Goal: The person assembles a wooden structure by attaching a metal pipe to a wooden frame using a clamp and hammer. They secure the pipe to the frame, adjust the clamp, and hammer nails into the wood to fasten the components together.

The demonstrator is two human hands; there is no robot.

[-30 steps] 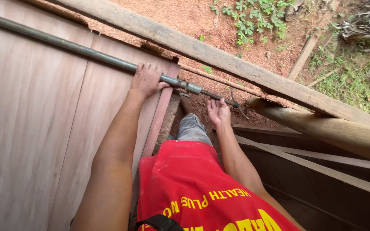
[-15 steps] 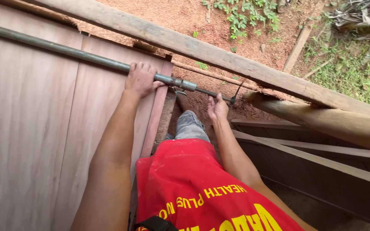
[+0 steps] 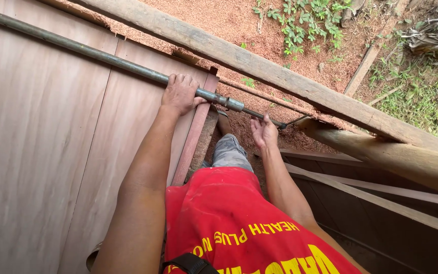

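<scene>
- The left hand (image 3: 180, 94) is wrapped tight around a long grey metal pipe (image 3: 92, 53), with the fingers curled over the top of it.
- The long grey metal pipe lies slanted across the flat brown wooden boards (image 3: 41, 152), running from the top left corner down toward the middle.
- Just past the left hand, the pipe joins a short shiny metal fitting (image 3: 229, 103), and a thin dark metal rod (image 3: 262, 116) sticks out of that.
- The right hand (image 3: 263, 133) is up at the thin dark rod, with its fingers half bent and the thumb close to the rod. It looks like it touches the rod, but I cannot tell if it grips it.
- A thick, rough wooden beam (image 3: 259, 66) runs slanted above both hands, well apart from the pipe on the left and nearer to it on the right.
- A round wooden log (image 3: 391, 157) lies to the right of the right hand.
- Under the beam is red-brown dirt (image 3: 229, 23), with green leafy plants (image 3: 305, 23) growing at the top.
- The person wears a red shirt (image 3: 234, 223) with yellow letters and grey trousers (image 3: 229, 152).
</scene>
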